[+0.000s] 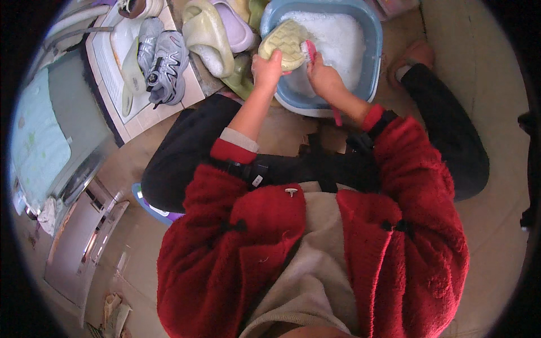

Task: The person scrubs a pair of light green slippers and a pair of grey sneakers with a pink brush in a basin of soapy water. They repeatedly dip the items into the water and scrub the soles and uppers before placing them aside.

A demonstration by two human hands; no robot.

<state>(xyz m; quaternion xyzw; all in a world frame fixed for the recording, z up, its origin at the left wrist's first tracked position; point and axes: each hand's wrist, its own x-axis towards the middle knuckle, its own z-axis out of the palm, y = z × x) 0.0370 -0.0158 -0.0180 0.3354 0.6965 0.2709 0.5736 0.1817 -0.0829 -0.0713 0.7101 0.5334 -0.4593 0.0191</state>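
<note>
My left hand [267, 69] grips a pale yellow slipper [281, 42] by its near end, its zigzag-patterned sole facing up. In my right hand [325, 78] is a pink scrubbing brush [312, 50], its white bristles against the right side of the sole. The brush's handle passes under my palm and shows again below my wrist. Both hands are over a blue plastic basin [377, 63], where white suds [342, 46] cover much of the water. Part of the basin's left rim is hidden by the slipper and my left hand.
Left of the basin lie another yellow slipper [228, 55], a lavender slipper [236, 29] and a green slipper [241, 78]. Grey sneakers [169, 63] and a loose insole [134, 76] rest on a tiled ledge [146, 120]. A grey hose [80, 30] runs at upper left.
</note>
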